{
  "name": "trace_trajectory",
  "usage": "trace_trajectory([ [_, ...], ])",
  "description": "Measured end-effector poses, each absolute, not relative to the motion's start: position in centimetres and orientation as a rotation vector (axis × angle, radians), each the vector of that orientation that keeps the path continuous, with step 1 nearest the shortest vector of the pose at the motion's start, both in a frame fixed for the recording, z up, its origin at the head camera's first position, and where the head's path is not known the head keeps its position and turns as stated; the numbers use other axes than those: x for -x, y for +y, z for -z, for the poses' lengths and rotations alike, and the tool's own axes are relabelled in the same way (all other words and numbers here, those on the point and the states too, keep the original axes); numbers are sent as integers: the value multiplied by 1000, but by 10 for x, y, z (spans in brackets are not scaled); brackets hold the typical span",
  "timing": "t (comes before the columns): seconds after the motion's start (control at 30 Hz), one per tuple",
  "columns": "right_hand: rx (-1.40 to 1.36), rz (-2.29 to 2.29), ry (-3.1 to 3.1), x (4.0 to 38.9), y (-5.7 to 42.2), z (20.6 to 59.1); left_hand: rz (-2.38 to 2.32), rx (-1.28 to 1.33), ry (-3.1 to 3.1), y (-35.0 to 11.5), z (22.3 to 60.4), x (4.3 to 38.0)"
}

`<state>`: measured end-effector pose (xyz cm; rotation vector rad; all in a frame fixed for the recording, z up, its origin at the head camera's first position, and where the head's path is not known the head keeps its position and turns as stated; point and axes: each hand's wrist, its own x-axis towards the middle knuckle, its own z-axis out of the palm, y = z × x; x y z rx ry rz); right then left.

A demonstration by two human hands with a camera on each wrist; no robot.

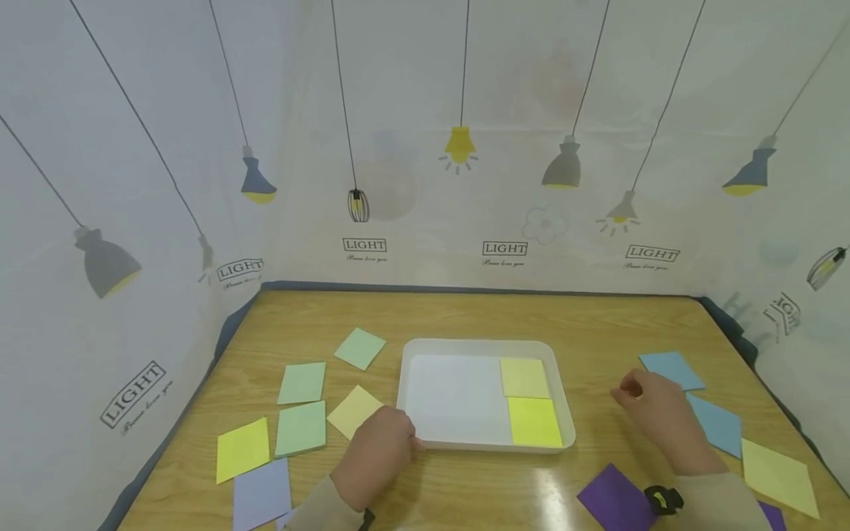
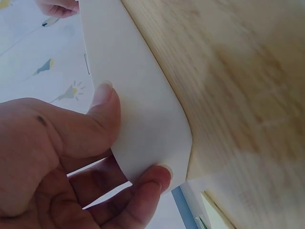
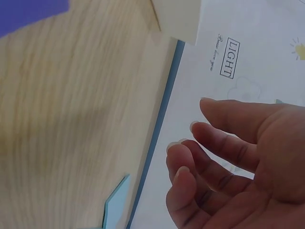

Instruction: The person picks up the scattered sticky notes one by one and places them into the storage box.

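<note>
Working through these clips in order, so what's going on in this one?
A person's left hand grips the near-left corner of a white tray on a wooden table. Along the tray's right side lie a pale-yellow paper square and a bright-yellow paper square. The right hand, fingers loosely curled, holds nothing near two blue paper squares.

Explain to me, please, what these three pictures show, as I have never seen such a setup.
No machine here: these are a person's bare left hand and right hand. The wide picture comes from a camera on the head, the close ones from each wrist. On the table, a white tray holds a pale yellow square and a bright yellow square; green squares lie to its left, blue squares to its right, among others. The left hand holds the tray's near left corner; the right hand, fingers loosely curled, holds nothing.
</note>
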<state>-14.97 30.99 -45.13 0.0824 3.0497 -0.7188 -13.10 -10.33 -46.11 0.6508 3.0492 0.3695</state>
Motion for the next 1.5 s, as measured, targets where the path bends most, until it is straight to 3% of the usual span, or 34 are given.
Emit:
trace_trajectory([
  [0.73,-142,625,2985,129,379,457,-372,-643,3042,-103,464,134],
  [1.5,-393,531,2849,115,427,464,-397,-653,3055,-108,464,138],
])
